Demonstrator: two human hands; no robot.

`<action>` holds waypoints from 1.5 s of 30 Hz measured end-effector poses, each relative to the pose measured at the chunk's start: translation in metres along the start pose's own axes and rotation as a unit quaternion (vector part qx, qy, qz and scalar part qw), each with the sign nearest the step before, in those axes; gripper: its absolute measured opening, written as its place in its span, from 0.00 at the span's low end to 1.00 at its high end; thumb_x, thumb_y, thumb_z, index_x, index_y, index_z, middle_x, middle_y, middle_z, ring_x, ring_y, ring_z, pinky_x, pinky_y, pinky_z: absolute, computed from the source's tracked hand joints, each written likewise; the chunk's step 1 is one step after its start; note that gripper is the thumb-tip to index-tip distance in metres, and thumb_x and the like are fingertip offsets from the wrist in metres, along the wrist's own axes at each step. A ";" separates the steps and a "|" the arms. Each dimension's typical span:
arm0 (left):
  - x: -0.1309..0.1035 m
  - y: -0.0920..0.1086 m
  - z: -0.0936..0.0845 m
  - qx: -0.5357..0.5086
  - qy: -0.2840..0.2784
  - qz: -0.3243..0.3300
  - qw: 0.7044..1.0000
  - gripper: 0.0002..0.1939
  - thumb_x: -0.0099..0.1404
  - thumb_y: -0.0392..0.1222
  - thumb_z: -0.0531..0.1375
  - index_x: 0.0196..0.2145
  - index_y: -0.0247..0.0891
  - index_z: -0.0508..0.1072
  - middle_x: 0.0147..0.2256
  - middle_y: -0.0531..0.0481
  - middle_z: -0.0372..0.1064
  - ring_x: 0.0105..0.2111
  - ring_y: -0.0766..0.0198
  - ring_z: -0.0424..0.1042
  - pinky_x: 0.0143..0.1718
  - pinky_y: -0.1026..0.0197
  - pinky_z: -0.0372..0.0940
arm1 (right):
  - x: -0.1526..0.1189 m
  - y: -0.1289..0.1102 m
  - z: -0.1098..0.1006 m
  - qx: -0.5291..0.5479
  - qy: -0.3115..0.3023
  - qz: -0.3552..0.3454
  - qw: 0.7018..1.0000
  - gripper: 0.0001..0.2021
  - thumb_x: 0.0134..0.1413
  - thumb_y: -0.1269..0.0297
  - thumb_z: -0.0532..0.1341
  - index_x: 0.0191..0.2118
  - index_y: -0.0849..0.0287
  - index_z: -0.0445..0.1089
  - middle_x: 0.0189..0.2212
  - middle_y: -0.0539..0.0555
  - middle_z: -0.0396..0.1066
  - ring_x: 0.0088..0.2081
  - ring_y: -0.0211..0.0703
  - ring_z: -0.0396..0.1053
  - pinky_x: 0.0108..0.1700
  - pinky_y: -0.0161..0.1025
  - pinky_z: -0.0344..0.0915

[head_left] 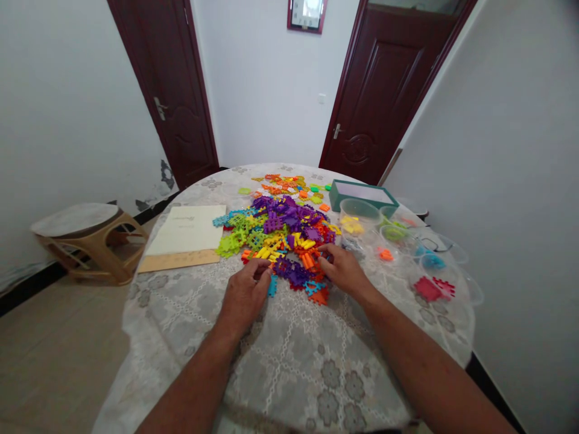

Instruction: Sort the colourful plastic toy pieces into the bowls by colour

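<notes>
A heap of coloured plastic building pieces (283, 223) lies on the table, purple, lime green, yellow, orange, blue and red. My left hand (246, 292) is at the heap's near left edge, its fingers curled in with thumb and index close together. Beside its thumb is a blue notched piece (272, 286); whether the fingers grip anything is too small to tell. On the heap's right side, my right hand (344, 270) has thumb and index apart, touching near the orange ribbed pieces (308, 260). Purple notched pieces (293, 272) lie between the two hands.
On the right stand clear plastic tubs with yellow pieces (352, 225), blue pieces (433, 260) and red pieces (427, 289). Behind them is a green box (362, 194). A cream sheet (185, 229) and a wooden strip (178, 261) lie left. A stool (90, 241) stands beyond.
</notes>
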State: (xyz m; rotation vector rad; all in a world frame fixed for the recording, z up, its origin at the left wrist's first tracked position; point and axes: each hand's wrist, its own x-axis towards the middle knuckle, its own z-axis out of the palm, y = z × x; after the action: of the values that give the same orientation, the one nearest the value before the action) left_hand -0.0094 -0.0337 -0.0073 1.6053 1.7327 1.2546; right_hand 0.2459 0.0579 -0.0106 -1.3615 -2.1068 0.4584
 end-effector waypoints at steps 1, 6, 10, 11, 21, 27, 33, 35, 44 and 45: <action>0.000 0.000 0.000 -0.005 -0.002 -0.005 1.000 0.14 0.66 0.50 0.60 0.43 0.41 0.79 0.39 0.46 0.81 0.39 0.55 0.78 0.48 0.55 0.70 | 0.000 0.001 -0.001 0.020 -0.001 0.010 1.000 0.13 0.59 0.65 0.59 0.47 0.58 0.75 0.35 0.52 0.77 0.34 0.42 0.72 0.39 0.37 0.64; -0.001 -0.003 0.002 -0.041 -0.014 -0.023 0.999 0.17 0.65 0.52 0.61 0.45 0.40 0.79 0.41 0.44 0.81 0.41 0.53 0.78 0.50 0.52 0.70 | 0.003 0.001 -0.002 0.147 -0.005 0.068 0.987 0.13 0.57 0.59 0.61 0.44 0.58 0.75 0.31 0.50 0.75 0.32 0.41 0.70 0.36 0.37 0.64; -0.002 -0.002 0.005 -0.124 -0.070 -0.064 0.988 0.25 0.65 0.56 0.62 0.53 0.36 0.76 0.44 0.40 0.80 0.42 0.53 0.79 0.42 0.53 0.74 | -0.003 -0.019 0.006 0.316 -0.069 0.106 0.940 0.16 0.56 0.54 0.64 0.45 0.58 0.72 0.29 0.48 0.73 0.25 0.37 0.65 0.30 0.35 0.62; -0.002 -0.001 0.006 -0.147 -0.090 -0.075 0.982 0.27 0.65 0.57 0.62 0.55 0.36 0.74 0.45 0.40 0.80 0.42 0.52 0.79 0.39 0.54 0.74 | -0.006 -0.027 0.010 0.343 -0.088 0.098 0.930 0.16 0.56 0.53 0.64 0.45 0.58 0.72 0.30 0.49 0.74 0.26 0.37 0.66 0.30 0.35 0.63; -0.001 0.003 0.004 -0.157 -0.069 -0.126 0.977 0.21 0.65 0.61 0.61 0.38 0.38 0.75 0.39 0.44 0.78 0.39 0.55 0.78 0.31 0.59 0.76 | -0.014 -0.038 0.026 -0.099 -0.049 -0.075 0.991 0.14 0.71 0.62 0.55 0.54 0.56 0.73 0.51 0.61 0.72 0.51 0.48 0.70 0.50 0.41 0.66; 0.002 -0.001 0.006 -0.235 -0.086 -0.165 0.954 0.21 0.65 0.59 0.62 0.43 0.38 0.71 0.43 0.42 0.79 0.42 0.53 0.81 0.37 0.55 0.78 | -0.003 -0.023 0.032 -0.191 -0.067 -0.034 0.979 0.15 0.71 0.57 0.55 0.57 0.55 0.70 0.47 0.59 0.74 0.47 0.48 0.71 0.47 0.39 0.65; 0.002 0.000 0.008 -0.252 -0.090 -0.180 0.947 0.21 0.65 0.53 0.64 0.49 0.38 0.72 0.49 0.39 0.78 0.49 0.52 0.80 0.42 0.54 0.79 | -0.003 -0.019 0.029 -0.104 -0.018 -0.033 0.994 0.10 0.68 0.63 0.57 0.48 0.59 0.72 0.46 0.59 0.74 0.47 0.47 0.71 0.49 0.39 0.63; 0.001 0.000 0.009 -0.271 -0.085 -0.180 0.942 0.21 0.65 0.52 0.64 0.50 0.37 0.72 0.50 0.38 0.78 0.52 0.51 0.78 0.43 0.54 0.79 | -0.003 -0.018 0.027 -0.022 -0.003 -0.035 0.999 0.09 0.68 0.65 0.57 0.46 0.59 0.73 0.43 0.57 0.75 0.45 0.45 0.71 0.49 0.38 0.63; -0.002 -0.003 0.013 -0.338 -0.111 -0.202 0.912 0.24 0.65 0.46 0.66 0.56 0.37 0.70 0.53 0.36 0.76 0.52 0.52 0.78 0.46 0.55 0.77 | -0.013 -0.034 0.031 0.261 -0.063 0.019 0.963 0.11 0.65 0.58 0.60 0.46 0.58 0.74 0.35 0.50 0.76 0.34 0.39 0.71 0.38 0.35 0.65; -0.002 -0.003 0.014 -0.340 -0.120 -0.197 0.912 0.25 0.63 0.46 0.67 0.56 0.37 0.70 0.53 0.37 0.76 0.53 0.52 0.77 0.46 0.55 0.77 | -0.016 -0.038 0.033 0.255 -0.064 0.004 0.965 0.10 0.65 0.58 0.61 0.45 0.58 0.74 0.36 0.50 0.77 0.35 0.40 0.72 0.38 0.35 0.65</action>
State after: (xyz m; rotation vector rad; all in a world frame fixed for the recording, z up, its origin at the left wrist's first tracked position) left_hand 0.0008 -0.0312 -0.0172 0.9001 1.1860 1.2052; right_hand 0.2030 0.0287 -0.0193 -1.0582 -1.8950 1.0353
